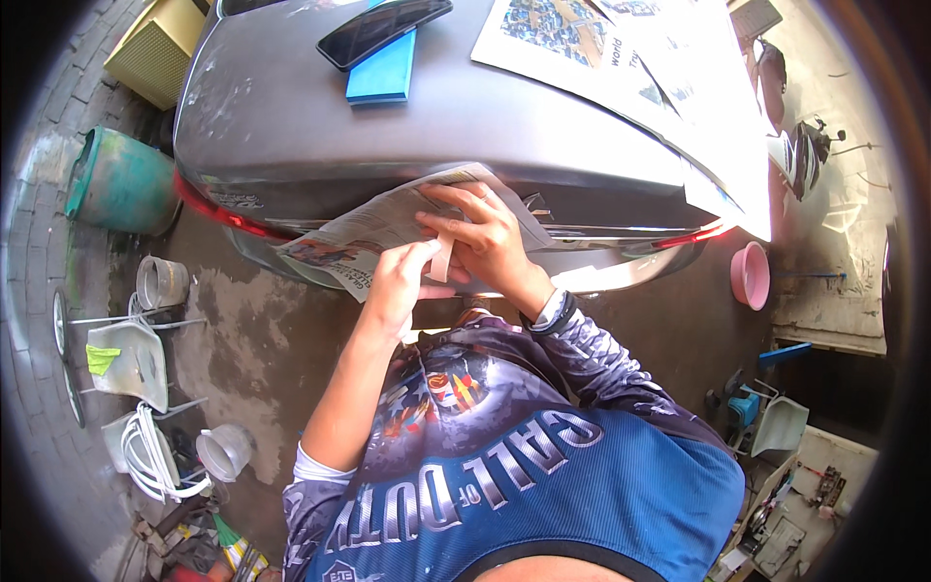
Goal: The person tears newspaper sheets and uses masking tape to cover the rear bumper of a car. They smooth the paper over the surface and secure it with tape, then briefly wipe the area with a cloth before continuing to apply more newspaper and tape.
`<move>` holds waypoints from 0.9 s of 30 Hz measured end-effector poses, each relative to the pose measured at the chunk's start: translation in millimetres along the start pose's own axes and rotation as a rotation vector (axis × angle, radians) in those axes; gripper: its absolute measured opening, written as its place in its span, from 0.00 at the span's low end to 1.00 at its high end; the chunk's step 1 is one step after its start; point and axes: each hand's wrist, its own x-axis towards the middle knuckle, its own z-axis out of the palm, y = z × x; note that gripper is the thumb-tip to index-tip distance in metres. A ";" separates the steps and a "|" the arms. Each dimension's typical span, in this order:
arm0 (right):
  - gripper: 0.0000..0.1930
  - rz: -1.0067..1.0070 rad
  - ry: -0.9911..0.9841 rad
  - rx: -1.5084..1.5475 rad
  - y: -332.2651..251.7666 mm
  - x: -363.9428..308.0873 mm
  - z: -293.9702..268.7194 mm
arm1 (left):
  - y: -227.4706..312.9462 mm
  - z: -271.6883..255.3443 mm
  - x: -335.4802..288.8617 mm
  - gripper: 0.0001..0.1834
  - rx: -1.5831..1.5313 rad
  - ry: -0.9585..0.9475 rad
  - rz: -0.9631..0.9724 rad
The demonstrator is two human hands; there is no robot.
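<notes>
A sheet of newspaper [373,225] lies tilted along the rear edge of a grey car [281,107]. My right hand [492,240] is at the sheet's right part, its fingers bent over the paper. A short pale strip of masking tape [442,258] shows between my two hands. My left hand [393,283] pinches beside the strip, with its fingertips close to my right fingers. Part of the fingers' grip is hidden behind the strip and the hands.
On the boot lid rest a black phone [388,31] and a blue box [381,82]. More newspaper [572,73] covers the lid's right side. A green drum [126,182] and a grey bucket [163,282] stand left; a pink basin [750,275] is right. White chairs [131,364] lie at far left.
</notes>
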 end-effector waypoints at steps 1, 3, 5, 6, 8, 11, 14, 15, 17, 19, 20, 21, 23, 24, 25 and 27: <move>0.23 -0.002 0.002 -0.003 0.3 -0.7 -0.8 | 0.3 1.0 4.1 0.23 0.038 0.027 -0.041; 0.24 0.011 -0.024 -0.032 -0.2 -3.9 -2.2 | -0.8 0.4 8.9 0.21 0.095 0.028 -0.076; 0.24 0.031 -0.037 -0.059 -0.1 -7.0 -2.9 | -2.9 -1.7 12.9 0.20 0.104 -0.010 -0.024; 0.23 0.049 -0.032 -0.057 0.6 -7.6 -3.1 | -3.8 -2.4 15.6 0.19 0.096 -0.046 0.016; 0.22 0.042 0.001 -0.064 3.1 -6.8 -4.5 | -6.9 -1.6 21.2 0.17 0.106 -0.029 0.017; 0.21 0.071 -0.017 -0.050 6.5 -0.6 -8.7 | -13.8 1.4 24.7 0.14 0.061 -0.060 0.088; 0.21 0.129 -0.055 0.014 5.7 6.9 -19.5 | -20.0 -2.9 14.2 0.12 0.193 -0.152 0.220; 0.20 0.133 -0.101 0.037 4.4 8.3 -24.5 | -21.2 -6.7 8.3 0.12 0.281 -0.172 0.259; 0.19 0.149 -0.195 0.076 1.7 9.5 -35.4 | -22.5 -14.8 -3.6 0.08 0.482 -0.061 0.352; 0.19 0.161 -0.254 0.144 1.5 9.8 -44.7 | -21.9 -20.3 -9.7 0.06 0.693 0.055 0.502; 0.18 0.151 -0.285 0.150 2.9 9.8 -48.6 | -22.3 -19.9 -9.3 0.06 0.771 0.107 0.620; 0.17 0.168 -0.290 0.154 5.5 10.7 -50.9 | -21.2 -19.5 -6.5 0.06 0.819 0.118 0.649; 0.14 0.145 -0.304 0.160 12.4 12.8 -53.5 | -20.0 -13.1 4.6 0.07 0.912 0.133 0.730; 0.14 0.133 -0.299 0.167 14.7 12.7 -53.6 | -20.8 -7.4 9.9 0.09 0.920 0.155 0.795; 0.14 0.119 -0.282 0.144 19.6 15.4 -52.9 | -18.6 -4.8 18.9 0.09 0.947 0.169 0.769; 0.14 0.134 -0.201 0.138 22.5 15.1 -49.5 | -18.0 0.5 28.9 0.10 0.972 0.150 0.791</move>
